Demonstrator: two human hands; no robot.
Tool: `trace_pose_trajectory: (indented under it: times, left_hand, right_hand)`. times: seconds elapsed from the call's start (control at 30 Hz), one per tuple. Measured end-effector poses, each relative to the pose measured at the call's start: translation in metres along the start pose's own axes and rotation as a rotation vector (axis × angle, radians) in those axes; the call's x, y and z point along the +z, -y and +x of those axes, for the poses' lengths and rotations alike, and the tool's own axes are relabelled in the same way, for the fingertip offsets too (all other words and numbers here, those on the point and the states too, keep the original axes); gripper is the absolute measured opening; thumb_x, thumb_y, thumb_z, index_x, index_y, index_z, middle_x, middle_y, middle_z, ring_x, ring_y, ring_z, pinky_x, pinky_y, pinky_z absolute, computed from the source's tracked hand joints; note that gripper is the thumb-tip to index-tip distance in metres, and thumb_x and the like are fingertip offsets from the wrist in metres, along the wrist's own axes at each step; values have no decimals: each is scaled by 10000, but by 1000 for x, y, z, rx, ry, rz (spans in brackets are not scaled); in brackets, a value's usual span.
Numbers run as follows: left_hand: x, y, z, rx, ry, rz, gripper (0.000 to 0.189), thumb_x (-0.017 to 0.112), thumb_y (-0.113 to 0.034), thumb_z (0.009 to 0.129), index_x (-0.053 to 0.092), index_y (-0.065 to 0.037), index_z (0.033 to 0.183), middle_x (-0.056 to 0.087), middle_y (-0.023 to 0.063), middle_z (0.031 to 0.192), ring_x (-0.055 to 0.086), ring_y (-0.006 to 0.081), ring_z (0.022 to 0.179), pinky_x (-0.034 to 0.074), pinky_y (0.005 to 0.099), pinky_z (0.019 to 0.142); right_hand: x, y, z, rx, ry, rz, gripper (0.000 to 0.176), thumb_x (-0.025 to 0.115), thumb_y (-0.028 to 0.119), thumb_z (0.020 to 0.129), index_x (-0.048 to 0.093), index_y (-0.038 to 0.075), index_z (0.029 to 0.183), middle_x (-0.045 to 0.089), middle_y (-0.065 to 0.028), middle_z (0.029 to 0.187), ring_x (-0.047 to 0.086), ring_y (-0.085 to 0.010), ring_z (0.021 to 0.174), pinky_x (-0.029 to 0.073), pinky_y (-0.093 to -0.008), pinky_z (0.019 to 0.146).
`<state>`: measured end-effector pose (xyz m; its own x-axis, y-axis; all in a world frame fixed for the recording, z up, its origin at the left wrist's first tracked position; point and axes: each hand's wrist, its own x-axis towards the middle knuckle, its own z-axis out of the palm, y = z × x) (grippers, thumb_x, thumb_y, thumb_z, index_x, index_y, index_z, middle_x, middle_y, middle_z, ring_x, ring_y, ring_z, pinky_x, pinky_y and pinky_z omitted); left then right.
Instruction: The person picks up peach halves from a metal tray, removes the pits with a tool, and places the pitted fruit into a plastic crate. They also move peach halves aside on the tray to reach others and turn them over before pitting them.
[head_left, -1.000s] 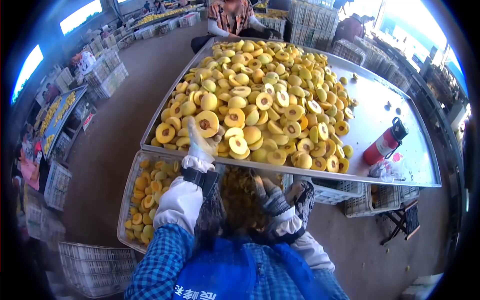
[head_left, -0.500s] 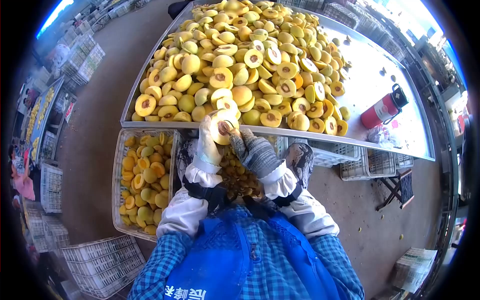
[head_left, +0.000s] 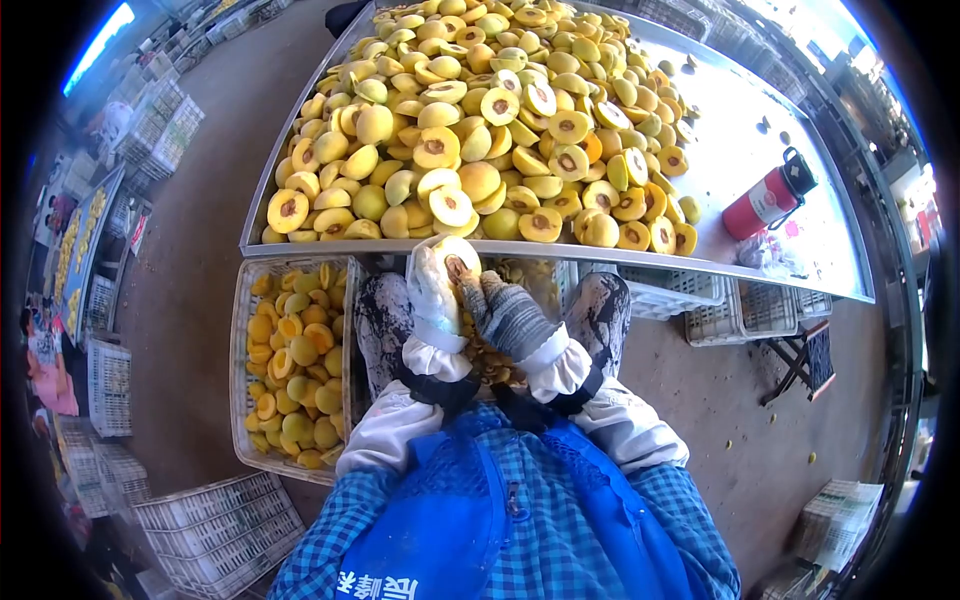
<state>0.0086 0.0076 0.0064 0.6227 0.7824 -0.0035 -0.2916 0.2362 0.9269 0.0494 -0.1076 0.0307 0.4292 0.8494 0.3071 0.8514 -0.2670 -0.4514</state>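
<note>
A halved yellow fruit with a brown centre (head_left: 459, 257) is held at the table's front edge, cut side up. My left hand (head_left: 432, 290), in a pale glove, wraps round its left side. My right hand (head_left: 510, 312), in a grey knitted glove, has its closed fingers at the fruit's centre; whether they grip a tool or the pit is hidden. Many halved fruits (head_left: 435, 147) lie heaped on the metal table (head_left: 560, 252) just beyond. Below my hands, between the knees, brown pieces (head_left: 490, 362) show partly.
A white crate (head_left: 240, 370) of fruit halves stands left of my knees. A red bottle (head_left: 762, 203) and a plastic bag (head_left: 772, 257) are on the table's right side. Crates (head_left: 215, 530) and a folding stool (head_left: 805, 362) stand on the floor. A person in pink (head_left: 50, 375) is far left.
My left hand and the fruit have shifted slightly right and down, and the fruit is tilted more. My right hand stays at its centre. The camera view has shifted a little.
</note>
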Motion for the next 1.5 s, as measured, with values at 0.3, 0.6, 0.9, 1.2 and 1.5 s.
trace_pose_trajectory:
  times: [0.3, 0.6, 0.9, 1.2, 1.5]
  left_hand:
    - [-8, -27, 8, 394, 681, 407, 307, 473, -279, 914, 612, -6, 897, 617, 52, 819, 574, 139, 741, 472, 271, 686]
    - [-17, -6, -12, -226, 357, -170, 294, 520, -262, 912, 631, 5, 959, 644, 99, 875, 611, 121, 758, 499, 242, 692]
    - [-22, -30, -16, -89, 472, 358, 177, 539, -65, 879, 623, 28, 1004, 651, 68, 908, 605, 93, 772, 486, 211, 695]
    - [-27, -38, -27, -144, 843, 525, 239, 551, -64, 847, 596, 29, 1063, 664, 76, 875, 608, 104, 799, 476, 219, 761]
    - [-22, -13, -20, -513, 307, -577, 505, 453, -457, 885, 553, 12, 1043, 628, 184, 841, 635, 266, 678, 531, 316, 571]
  right_hand:
    - [-9, -23, -24, 172, 100, 510, 312, 483, 329, 921, 614, 47, 898, 599, -180, 659, 600, -328, 585, 447, -427, 531]
    - [-4, 7, -30, 794, 215, 1695, 413, 490, 445, 917, 624, 60, 853, 537, 13, 612, 449, -95, 465, 347, -245, 399]
    - [-18, -11, -22, 386, 461, 779, 329, 476, 335, 937, 594, 36, 1008, 558, -81, 631, 551, -171, 533, 447, -322, 461]
    - [5, -33, -46, 436, 768, 884, 331, 425, 385, 947, 576, 90, 963, 502, -42, 555, 492, -129, 445, 407, -286, 426]
    - [-15, 40, -44, 512, 19, 1448, 323, 514, 400, 906, 577, 84, 927, 511, 20, 599, 469, -97, 468, 352, -234, 426]
